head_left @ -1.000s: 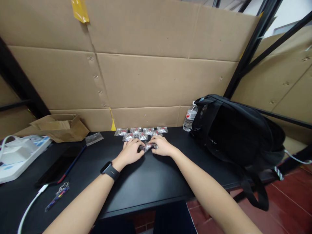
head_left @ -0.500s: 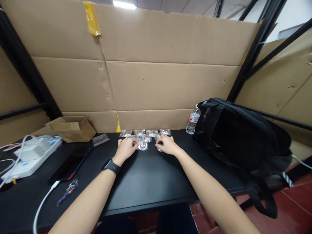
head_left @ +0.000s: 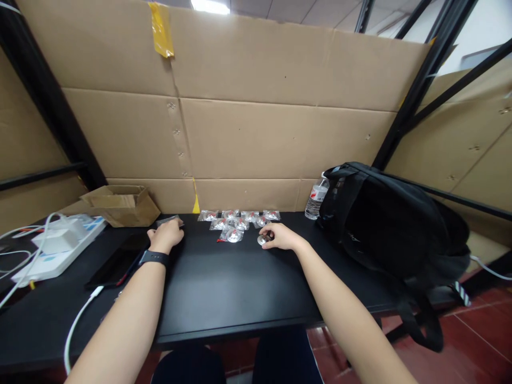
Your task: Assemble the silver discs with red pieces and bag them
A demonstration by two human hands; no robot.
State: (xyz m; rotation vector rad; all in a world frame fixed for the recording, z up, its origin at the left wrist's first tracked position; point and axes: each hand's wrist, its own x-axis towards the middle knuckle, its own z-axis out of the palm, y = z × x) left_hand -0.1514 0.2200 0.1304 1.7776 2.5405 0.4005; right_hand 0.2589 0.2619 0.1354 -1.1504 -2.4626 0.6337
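Observation:
My right hand [head_left: 280, 237] rests on the black table, its thumb and fingers closed around the edge of a small round silvery disc [head_left: 263, 240]. At the left, my left hand [head_left: 167, 237] has its fingers curled down at a clear plastic bag [head_left: 167, 219]; the fingertips are partly hidden. Between the hands, toward the cardboard wall, lie several clear packets with round silvery pieces and red bits inside. The nearest packet [head_left: 232, 234] has a small red piece [head_left: 221, 240] at its left side. Another packet [head_left: 262, 220] lies just beyond my right hand.
A black backpack [head_left: 392, 234] and a water bottle [head_left: 317, 197] stand at the right. On the left are an open brown paper box [head_left: 124, 208], a white power strip [head_left: 60, 256] with cables, and a dark phone or tablet [head_left: 116, 261]. Cardboard [head_left: 280, 138] walls off the back.
My left hand has left the packets and moved left to the clear plastic bag. My right hand stays near its place, and the disc in it shows more. The view has shifted slightly.

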